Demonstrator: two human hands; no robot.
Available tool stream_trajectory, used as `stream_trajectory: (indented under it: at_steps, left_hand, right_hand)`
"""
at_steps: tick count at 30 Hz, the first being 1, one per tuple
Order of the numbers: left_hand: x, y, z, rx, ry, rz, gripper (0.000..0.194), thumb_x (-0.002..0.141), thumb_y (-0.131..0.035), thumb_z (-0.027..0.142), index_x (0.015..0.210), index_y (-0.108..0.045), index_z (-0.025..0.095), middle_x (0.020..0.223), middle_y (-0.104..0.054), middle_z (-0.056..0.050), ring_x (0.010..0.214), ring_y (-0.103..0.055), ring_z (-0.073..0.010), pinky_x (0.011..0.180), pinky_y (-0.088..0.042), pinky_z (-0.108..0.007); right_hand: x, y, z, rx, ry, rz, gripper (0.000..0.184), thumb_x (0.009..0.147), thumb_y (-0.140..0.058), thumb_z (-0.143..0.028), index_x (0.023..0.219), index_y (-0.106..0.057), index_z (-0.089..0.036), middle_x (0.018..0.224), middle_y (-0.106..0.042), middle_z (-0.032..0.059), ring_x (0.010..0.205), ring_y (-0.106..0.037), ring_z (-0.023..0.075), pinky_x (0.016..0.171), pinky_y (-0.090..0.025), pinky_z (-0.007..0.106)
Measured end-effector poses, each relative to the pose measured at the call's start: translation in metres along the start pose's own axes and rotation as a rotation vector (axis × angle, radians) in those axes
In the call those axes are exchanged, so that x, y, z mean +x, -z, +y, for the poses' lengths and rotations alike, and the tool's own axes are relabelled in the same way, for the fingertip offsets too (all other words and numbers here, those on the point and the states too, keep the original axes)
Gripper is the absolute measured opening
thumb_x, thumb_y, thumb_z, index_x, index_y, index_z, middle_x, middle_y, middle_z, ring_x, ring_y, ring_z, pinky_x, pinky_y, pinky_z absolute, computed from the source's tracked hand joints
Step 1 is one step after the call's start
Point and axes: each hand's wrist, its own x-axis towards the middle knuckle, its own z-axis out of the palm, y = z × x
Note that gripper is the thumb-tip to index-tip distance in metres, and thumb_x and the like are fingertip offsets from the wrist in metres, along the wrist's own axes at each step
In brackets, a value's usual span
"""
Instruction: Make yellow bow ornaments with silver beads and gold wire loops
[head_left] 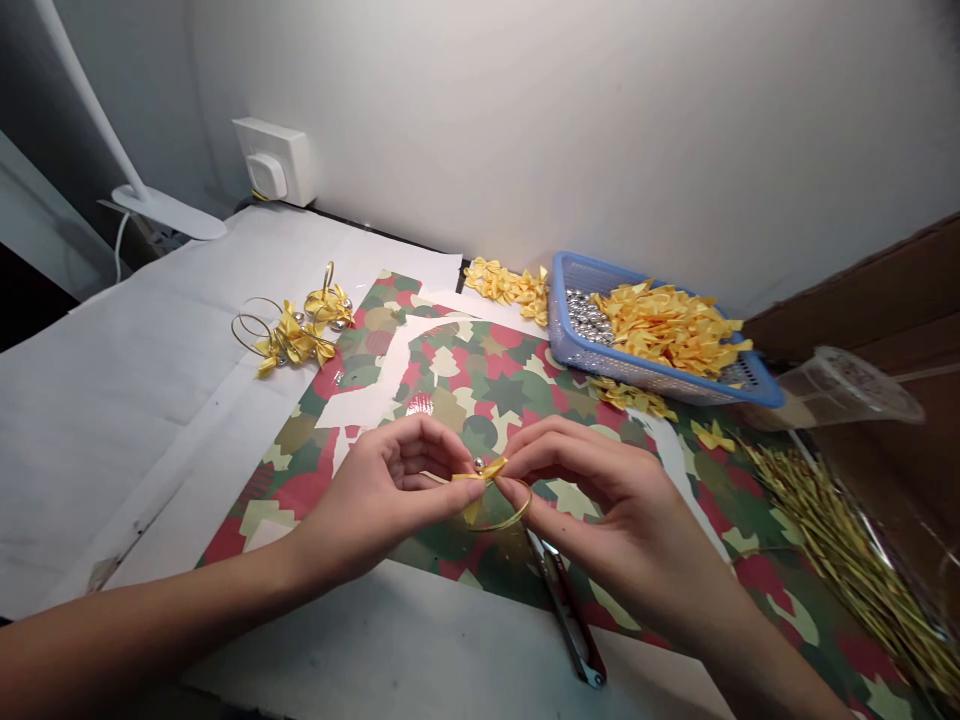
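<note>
Yellow satin bow (480,480) is sitting pinched between your hands, above the near part of the patterned paper sheet (480,385). You are keeping your left hand (382,490) half closed, its thumb and fingertips (463,494) gripping the bow's left side, with a silver bead (478,464) sitting on top. Your right hand (592,500) is curling in the same way, pressing on the bow's right side, while a gold wire loop (529,497) is hanging below. Your left forearm (150,640) and right forearm (772,670) are reaching in from the near edge, angling toward each other. Red-handled snips (571,620) are lying just under your right hand. Toward the far right, a blue plastic basket (577,345) is holding loose bows (667,325) and silver beads (589,315), and a bundle of gold wire (840,560) is lying near right. Finished bow pieces (292,335) are resting far left.
</note>
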Motion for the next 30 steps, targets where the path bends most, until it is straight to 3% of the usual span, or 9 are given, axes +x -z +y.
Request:
stream_trajectory:
  at_steps: [24,30]
  left_hand:
    - [-0.002,0.004,-0.002,0.044,-0.014,-0.026,0.014,0.073,-0.077,0.025,0.075,-0.065,0.018,0.072,-0.066,0.004,0.068,-0.065,-0.0078,0.062,-0.053,-0.014]
    - [0.001,0.003,0.003,0.037,0.050,0.008,0.015,0.071,-0.077,0.022,0.076,-0.063,0.018,0.070,-0.063,0.005,0.063,-0.059,-0.0048,0.055,-0.046,-0.011]
  right_hand:
    - [-0.001,-0.008,0.002,-0.083,0.119,0.072,0.015,0.084,-0.059,-0.011,0.073,-0.062,-0.019,0.076,-0.066,0.0021,0.071,-0.063,0.0155,0.064,-0.051,0.027]
    - [0.000,0.013,0.006,-0.112,0.029,-0.036,0.007,0.086,-0.059,-0.017,0.087,-0.065,-0.022,0.091,-0.067,0.0028,0.081,-0.064,0.0161,0.067,-0.053,0.027]
